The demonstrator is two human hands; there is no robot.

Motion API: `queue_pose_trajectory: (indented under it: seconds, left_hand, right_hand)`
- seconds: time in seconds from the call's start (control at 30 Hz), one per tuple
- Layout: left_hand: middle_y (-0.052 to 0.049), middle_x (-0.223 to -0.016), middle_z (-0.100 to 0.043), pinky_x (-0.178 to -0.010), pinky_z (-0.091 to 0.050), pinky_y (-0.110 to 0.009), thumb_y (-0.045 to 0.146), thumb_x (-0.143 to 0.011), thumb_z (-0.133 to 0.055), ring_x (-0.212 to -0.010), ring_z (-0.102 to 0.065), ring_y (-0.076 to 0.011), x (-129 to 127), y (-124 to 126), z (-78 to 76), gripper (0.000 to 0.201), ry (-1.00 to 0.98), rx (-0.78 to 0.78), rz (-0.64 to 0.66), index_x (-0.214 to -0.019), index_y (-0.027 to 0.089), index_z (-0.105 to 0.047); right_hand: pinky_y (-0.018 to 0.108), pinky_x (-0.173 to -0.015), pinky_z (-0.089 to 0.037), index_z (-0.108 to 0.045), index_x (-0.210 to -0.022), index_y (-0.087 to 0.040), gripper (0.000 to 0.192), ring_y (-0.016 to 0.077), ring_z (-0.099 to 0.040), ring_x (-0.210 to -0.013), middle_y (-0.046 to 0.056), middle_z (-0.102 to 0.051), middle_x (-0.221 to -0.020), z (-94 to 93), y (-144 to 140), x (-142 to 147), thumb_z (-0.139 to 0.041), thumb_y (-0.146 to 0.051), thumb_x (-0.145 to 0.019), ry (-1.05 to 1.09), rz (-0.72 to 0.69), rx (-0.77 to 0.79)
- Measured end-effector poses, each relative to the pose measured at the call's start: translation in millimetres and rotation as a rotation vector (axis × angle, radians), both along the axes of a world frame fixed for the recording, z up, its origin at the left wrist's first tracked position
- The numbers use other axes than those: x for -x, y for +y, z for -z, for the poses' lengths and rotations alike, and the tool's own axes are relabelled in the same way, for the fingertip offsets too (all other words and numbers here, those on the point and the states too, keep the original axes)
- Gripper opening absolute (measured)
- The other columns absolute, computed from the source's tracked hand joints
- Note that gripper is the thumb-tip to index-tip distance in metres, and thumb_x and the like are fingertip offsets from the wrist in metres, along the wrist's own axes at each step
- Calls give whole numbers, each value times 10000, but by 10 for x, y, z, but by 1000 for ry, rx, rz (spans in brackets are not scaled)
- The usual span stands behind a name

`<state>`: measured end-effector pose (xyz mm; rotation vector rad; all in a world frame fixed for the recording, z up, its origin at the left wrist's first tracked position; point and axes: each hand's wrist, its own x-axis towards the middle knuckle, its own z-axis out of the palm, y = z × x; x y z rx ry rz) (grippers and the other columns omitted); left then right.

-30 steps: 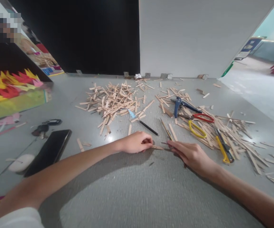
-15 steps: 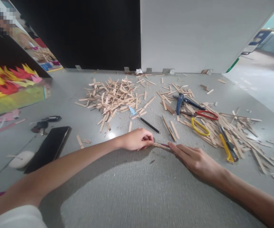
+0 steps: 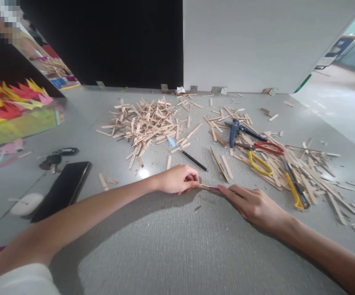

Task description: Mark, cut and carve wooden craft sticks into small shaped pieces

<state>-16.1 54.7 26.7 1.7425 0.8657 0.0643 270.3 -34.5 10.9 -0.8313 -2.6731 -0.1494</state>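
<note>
Between my two hands runs a thin wooden stick (image 3: 208, 187) with a dark reddish strip along part of it, low over the grey table. My left hand (image 3: 179, 179) is closed, pinching the stick's left end between thumb and fingers. At the other end, the fingers of my right hand (image 3: 248, 203) close on it, hiding that tip. Just beyond my hands lie a black pen-like tool (image 3: 194, 160) with a light blue tuft (image 3: 171, 141) at its end, a narrow pointed stick (image 3: 219, 164) and a flat wooden stick (image 3: 227, 166).
A heap of wooden sticks (image 3: 146, 121) lies ahead. Right are blue-handled pliers (image 3: 234, 132), scissors (image 3: 260, 163), a yellow cutter (image 3: 294, 190) and more sticks. Left are a phone (image 3: 62, 190), keys (image 3: 54, 160), a white rounded object (image 3: 26, 205) and a paper-filled box (image 3: 17, 127). Upright panels (image 3: 103, 45) stand behind.
The view has shifted very slightly. Both hands keep their places on the stick, whose reddish strip shows at a slightly different angle.
</note>
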Motion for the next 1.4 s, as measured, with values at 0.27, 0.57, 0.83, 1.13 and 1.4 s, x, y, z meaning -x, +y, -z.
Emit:
queue_pose_trajectory:
  seconds: [0.27,0.57,0.83,1.13,1.4]
  left_hand:
    - [38,-573,-582,-504,-340,-234,324,-1018,-581,-441,-479,-104,5,-3,4,253,45,-65,57,-820,181,-647]
    - [7,-656,-608,-605,-318,-255,237,-977,-588,-584,-476,-122,-4,24,-20,252,46,-239,142,-759,164,-692]
    - [31,-584,-506,-576,-277,-272,262,-1000,-569,-528,-413,-128,-16,-25,11,268,33,-317,147,-762,180,-661]
    - [43,-599,-514,-605,-290,-263,266,-999,-540,-570,-442,-136,3,-25,-8,257,34,-321,172,-751,202,-566]
    - [34,-620,-576,-610,-342,-254,213,-1017,-478,-552,-503,-131,-6,-3,-12,267,36,-293,188,-762,204,-558]
  right_hand:
    - [258,-558,-565,-538,-1476,-71,420,170,-732,-696,94,-747,-946,-21,10,7,-305,-81,-1126,-10,-10,10]
    - [273,-595,-567,-491,-1542,-113,504,184,-749,-757,92,-759,-995,-9,5,-1,-375,-21,-1060,3,-1,88]
    - [322,-484,-307,-589,-1351,-126,429,132,-548,-512,18,-674,-827,-232,22,63,-395,35,-1003,-280,61,-49]
    - [347,-490,-248,-629,-984,-202,277,179,-575,-551,41,-666,-705,-360,-77,462,-477,27,-950,-572,252,-231]
    - [339,-479,-163,-597,-911,-203,257,140,-530,-446,2,-663,-607,-230,188,374,-456,-17,-1016,-564,265,-44]
